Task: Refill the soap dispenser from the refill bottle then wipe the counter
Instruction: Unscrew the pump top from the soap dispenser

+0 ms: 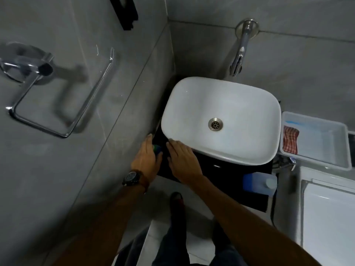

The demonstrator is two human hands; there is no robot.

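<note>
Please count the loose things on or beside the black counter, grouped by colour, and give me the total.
Blue: 1, the refill bottle lying on the counter.
Green and blue: 1, a small item between the left hand and the right hand.
Red checked: 1, the cloth in the white tray.
Total: 3.
</note>
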